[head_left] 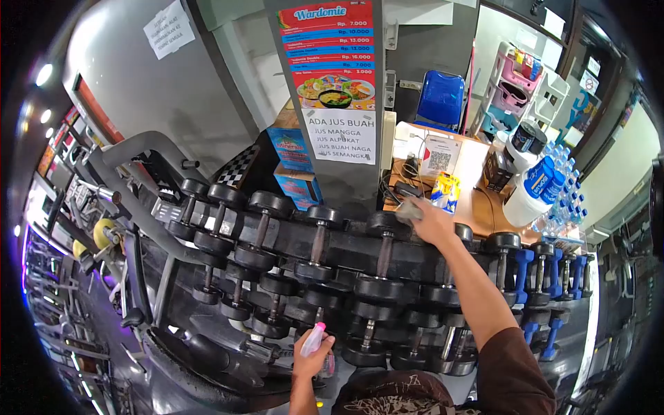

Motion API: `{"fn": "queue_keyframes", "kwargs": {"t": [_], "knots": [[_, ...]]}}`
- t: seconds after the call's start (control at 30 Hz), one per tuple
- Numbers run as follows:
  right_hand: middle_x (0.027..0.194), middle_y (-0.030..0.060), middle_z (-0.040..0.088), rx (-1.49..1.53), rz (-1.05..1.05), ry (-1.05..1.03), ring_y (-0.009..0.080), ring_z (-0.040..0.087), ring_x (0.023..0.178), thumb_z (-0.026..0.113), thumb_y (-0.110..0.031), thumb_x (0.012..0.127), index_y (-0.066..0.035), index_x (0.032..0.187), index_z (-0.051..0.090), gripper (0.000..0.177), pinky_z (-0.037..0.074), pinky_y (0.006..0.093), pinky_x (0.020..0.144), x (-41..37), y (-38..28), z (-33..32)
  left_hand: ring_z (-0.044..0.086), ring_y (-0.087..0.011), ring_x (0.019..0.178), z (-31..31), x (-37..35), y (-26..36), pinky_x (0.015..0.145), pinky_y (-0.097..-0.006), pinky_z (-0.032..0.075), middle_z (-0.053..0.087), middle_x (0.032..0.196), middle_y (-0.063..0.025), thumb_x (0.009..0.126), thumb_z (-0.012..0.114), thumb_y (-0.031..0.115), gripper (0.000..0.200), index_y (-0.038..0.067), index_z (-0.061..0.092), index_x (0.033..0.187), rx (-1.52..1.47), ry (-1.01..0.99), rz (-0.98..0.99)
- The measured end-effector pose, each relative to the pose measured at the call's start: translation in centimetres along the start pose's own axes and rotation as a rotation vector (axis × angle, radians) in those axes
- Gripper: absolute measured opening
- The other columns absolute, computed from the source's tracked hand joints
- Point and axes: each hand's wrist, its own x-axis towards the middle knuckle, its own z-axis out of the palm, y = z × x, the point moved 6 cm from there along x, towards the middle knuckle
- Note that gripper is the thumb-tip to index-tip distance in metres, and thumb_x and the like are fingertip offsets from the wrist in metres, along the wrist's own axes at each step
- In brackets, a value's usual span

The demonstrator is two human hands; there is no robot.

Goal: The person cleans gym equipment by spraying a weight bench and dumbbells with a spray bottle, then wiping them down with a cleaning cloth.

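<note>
My left hand (311,358), low in the middle of the view, is closed around a spray bottle (314,340) with a pink top. Farther forward, my right hand (434,224) grips a greyish cloth (411,209). The cloth is at the far end of a black dumbbell (384,252) on the upper row of the rack; whether it presses on that end is hard to tell. Beside it on the left lies another black dumbbell (317,245) with a metal handle. Most fingers of my right hand are hidden by the cloth and the hand's back.
Blue dumbbells (523,273) sit at the rack's right end. Behind the rack, a wooden table (477,197) carries a yellow-and-blue box (446,192), cables and water bottles (559,187). A menu sign (332,62) hangs on a pillar. Gym machine frames (149,242) stand at left.
</note>
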Motion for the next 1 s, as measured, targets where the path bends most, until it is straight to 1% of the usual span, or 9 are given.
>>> {"fn": "queue_keyframes", "kwargs": {"t": [0.07,0.13,0.23,0.37,0.5,0.63,0.67,0.77,1.0], "knots": [[0.119,0.0193,0.068,0.012,-0.163,0.085,0.0385,0.067,0.105,0.059,-0.020,0.088,-0.035,0.138,0.057,0.053,0.055,0.0506,0.084,1.1,-3.4,1.4,0.061,-0.0080,0.066,1.2,0.2,1.8,0.060,-0.0250,0.048,0.064,0.077,-0.0010,0.087,0.078,0.011,0.018,0.003,0.065,0.095,0.105,-0.028,-0.013],[0.117,0.0172,0.062,-0.245,-0.127,-0.101,0.0376,0.068,0.102,0.052,-0.015,0.091,-0.042,0.140,0.055,0.056,0.056,0.0475,0.083,1.6,-6.2,3.5,0.061,-0.0077,0.066,2.2,0.3,1.9,0.060,-0.0249,0.048,0.064,0.077,-0.0006,0.087,0.078,0.012,0.018,0.003,0.065,0.094,0.072,-0.080,0.028],[0.121,0.0167,0.059,-0.367,-0.287,-0.096,0.0357,0.068,0.103,0.053,-0.011,0.088,-0.038,0.133,0.061,0.054,0.056,0.0471,0.083,1.2,-5.1,6.6,0.063,-0.0094,0.069,3.7,0.5,2.7,0.063,-0.0265,0.050,0.067,0.081,-0.0036,0.086,0.079,0.008,0.018,0.001,0.065,0.095,-0.016,-0.156,0.081],[0.114,0.0165,0.067,-0.193,-0.071,-0.024,0.0359,0.070,0.097,0.061,-0.017,0.084,-0.033,0.128,0.064,0.047,0.057,0.0497,0.079,-1.7,1.2,4.8,0.063,-0.0087,0.072,3.4,-0.6,2.9,0.064,-0.0260,0.050,0.067,0.082,-0.0029,0.085,0.079,0.008,0.018,0.001,0.066,0.095,-0.041,-0.156,0.081],[0.109,0.0149,0.073,-0.479,0.094,-0.448,0.0331,0.070,0.103,0.065,-0.027,0.084,-0.022,0.119,0.070,0.036,0.056,0.0448,0.088,-6.6,6.6,2.5,0.062,-0.0078,0.073,2.9,-1.7,1.6,0.065,-0.0258,0.050,0.067,0.081,-0.0021,0.085,0.079,0.007,0.017,0.002,0.066,0.096,0.051,-0.140,0.027],[0.111,0.0192,0.072,0.179,0.299,-0.101,0.0386,0.068,0.105,0.076,-0.029,0.080,-0.011,0.121,0.070,0.045,0.054,0.0413,0.088,-13.0,12.5,-2.5,0.061,-0.0074,0.062,5.4,-1.9,1.3,0.057,-0.0257,0.049,0.064,0.074,-0.0003,0.090,0.077,0.017,0.018,0.005,0.065,0.098,0.072,-0.292,-0.013],[0.106,0.0211,0.073,0.305,0.312,0.039,0.0331,0.071,0.101,0.079,-0.025,0.079,0.001,0.120,0.066,0.051,0.053,0.0388,0.088,-15.0,14.4,-3.2,0.058,-0.0075,0.062,6.6,-2.1,2.1,0.058,-0.0254,0.047,0.063,0.073,-0.0008,0.091,0.076,0.018,0.018,0.004,0.065,0.095,0.141,-0.346,-0.023],[0.103,0.0198,0.073,0.573,0.393,0.175,0.0236,0.070,0.096,0.078,-0.020,0.081,0.008,0.120,0.064,0.050,0.052,0.0347,0.088,-20.6,16.1,-5.7,0.054,-0.0093,0.062,10.7,-2.0,4.7,0.059,-0.0262,0.045,0.061,0.071,-0.0029,0.091,0.075,0.017,0.018,0.002,0.065,0.090,0.266,-0.455,0.216],[0.102,0.0148,0.073,0.570,0.497,0.263,0.0185,0.067,0.094,0.078,-0.015,0.081,0.003,0.120,0.066,0.045,0.052,0.0340,0.087,-28.3,17.1,-4.9,0.050,-0.0071,0.066,16.1,-1.5,5.1,0.060,-0.0264,0.043,0.058,0.070,-0.0007,0.091,0.075,0.021,0.020,0.003,0.066,0.092,0.337,-0.559,0.274]]}}
